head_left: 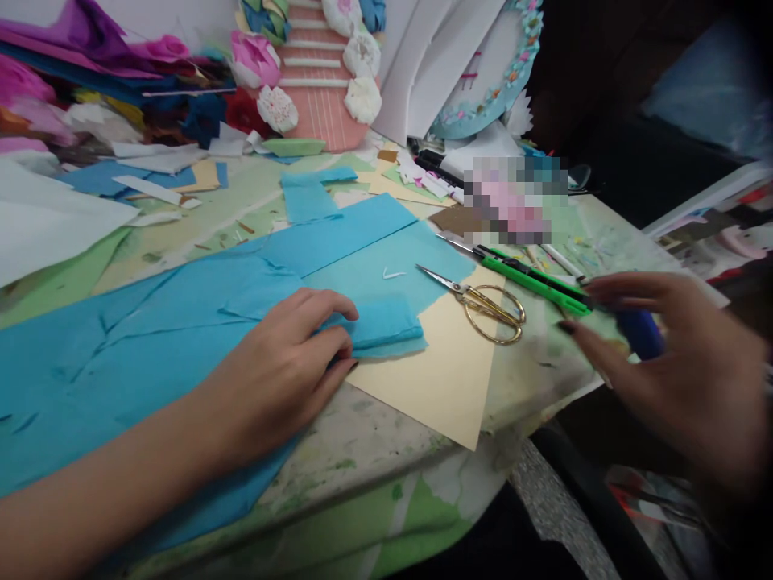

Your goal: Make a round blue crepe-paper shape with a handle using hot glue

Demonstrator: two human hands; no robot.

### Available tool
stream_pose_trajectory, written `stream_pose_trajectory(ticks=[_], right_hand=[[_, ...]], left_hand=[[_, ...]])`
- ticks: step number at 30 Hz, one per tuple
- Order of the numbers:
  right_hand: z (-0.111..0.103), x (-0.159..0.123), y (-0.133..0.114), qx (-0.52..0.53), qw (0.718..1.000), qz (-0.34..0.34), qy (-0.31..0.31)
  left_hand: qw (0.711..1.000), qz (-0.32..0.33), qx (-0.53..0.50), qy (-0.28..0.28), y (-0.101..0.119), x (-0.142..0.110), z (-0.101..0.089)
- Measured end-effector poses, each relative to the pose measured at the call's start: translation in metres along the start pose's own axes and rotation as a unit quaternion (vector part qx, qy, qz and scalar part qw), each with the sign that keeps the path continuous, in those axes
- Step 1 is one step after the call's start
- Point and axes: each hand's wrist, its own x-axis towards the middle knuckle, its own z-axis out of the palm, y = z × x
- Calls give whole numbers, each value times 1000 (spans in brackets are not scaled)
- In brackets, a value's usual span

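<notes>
Counter [531,387] with stained green cover; near edge below the left hand, curving upward past the scissors towards the right. Blue paper [157,314], creased, spreads from the left hand towards 9 o'clock. Guitar model [317,113] upright at 12 o'clock of that hand. Right hand [682,362], motion-blurred over the counter's right edge: palm turned inward, thumb and fingers apart, pointing to 9 o'clock; a blue item [643,332] shows in the gap, contact uncertain. Left hand [283,354]: forearm entering from 8 o'clock, palm down, fingers curled onto a folded strip [390,322] of blue paper; whether the grip pinches or merely presses cannot be told. Card [428,391], cream, partly under the strip, corner near the counter's edge. Knife [537,278], green, at the right hand's 10 o'clock, butt near its fingertips. Scissors [477,304], gold-handled, between strip and knife, partly on the card; bare cover shows between them and the right thumb.
</notes>
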Motion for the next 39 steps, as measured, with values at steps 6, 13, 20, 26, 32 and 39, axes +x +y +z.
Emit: stream_pose_trajectory(ticks=[6,13,20,26,32,39], right_hand=[[42,32,-67,209,915,-320,-131],[63,48,-72,250,897,-341,-130],[64,56,-72,315,882,-301,-178],[63,64,-76,355,869,-254,-230],[65,66,-76,398,855,-218,-251],[67,68,-80,401,854,-186,-274]], left_hand=[[1000,4,18,8,-2,-4,2],[1000,0,9,2,-3,-5,3],[997,-46,-40,-37,-5,-3,3],[992,-79,-83,-48,-6,3,-2],[985,-122,-103,-72,-5,9,-6],[978,-158,-115,-77,-4,13,-5]])
